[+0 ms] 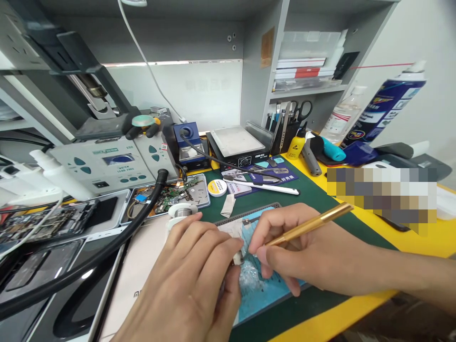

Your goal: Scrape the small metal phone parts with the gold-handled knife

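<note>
My right hand (295, 251) is closed round a gold-coloured pen-like tool (313, 222), its tip pointing down and left to a small part (238, 259) over the blue work mat (263, 289). My left hand (192, 280) is closed, its fingertips pinching that small part from the left. The part is mostly hidden by my fingers, so I cannot name it. Both hands meet above the mat near the front of the bench.
A soldering station (107, 164) and black hose (107, 247) lie left. An opened phone with circuit boards (171, 194), a solder tin (217, 187), a hot plate (238, 142), tweezers (263, 187), a tool holder (288, 123) and spray can (388, 107) stand behind on the green mat.
</note>
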Motion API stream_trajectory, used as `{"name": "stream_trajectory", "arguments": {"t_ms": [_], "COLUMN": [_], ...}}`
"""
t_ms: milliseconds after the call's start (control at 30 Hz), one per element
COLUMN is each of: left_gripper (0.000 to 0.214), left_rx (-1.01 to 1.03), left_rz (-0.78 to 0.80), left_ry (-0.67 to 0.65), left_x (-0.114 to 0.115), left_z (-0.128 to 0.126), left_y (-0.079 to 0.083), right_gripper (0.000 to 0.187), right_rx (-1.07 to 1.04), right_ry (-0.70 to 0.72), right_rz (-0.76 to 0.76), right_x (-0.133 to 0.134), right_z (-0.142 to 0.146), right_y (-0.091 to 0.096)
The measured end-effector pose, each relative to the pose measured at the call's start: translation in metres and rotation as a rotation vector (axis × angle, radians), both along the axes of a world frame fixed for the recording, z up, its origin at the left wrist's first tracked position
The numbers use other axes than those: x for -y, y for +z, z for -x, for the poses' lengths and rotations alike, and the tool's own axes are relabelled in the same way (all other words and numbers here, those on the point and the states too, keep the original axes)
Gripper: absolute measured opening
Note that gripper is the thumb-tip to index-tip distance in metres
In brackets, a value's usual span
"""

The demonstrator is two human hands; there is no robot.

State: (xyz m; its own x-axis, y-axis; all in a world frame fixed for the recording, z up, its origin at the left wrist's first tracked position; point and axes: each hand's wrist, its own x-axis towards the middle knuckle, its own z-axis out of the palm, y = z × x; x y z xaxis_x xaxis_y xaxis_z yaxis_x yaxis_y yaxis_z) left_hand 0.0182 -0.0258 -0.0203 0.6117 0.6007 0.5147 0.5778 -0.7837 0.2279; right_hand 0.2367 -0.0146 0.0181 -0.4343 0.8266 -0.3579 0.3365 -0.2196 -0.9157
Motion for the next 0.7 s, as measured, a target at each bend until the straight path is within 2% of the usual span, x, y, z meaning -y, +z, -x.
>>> {"name": "stream_trajectory", "arguments": {"t_ms": [700], "left_gripper": [0.03], "left_rx": [-0.008], "left_rz": [0.023], "left_ry": [0.01], "left_x": [-0.0002], "left_z": [0.0023], "left_y": [0.0005], "right_gripper": [0.002], "right_rx": [-0.033], "right_ry": [-0.012], "right_rz": [-0.03], "right_x": [0.0011], "right_z": [-0.001], "right_y": [-0.0073]}}
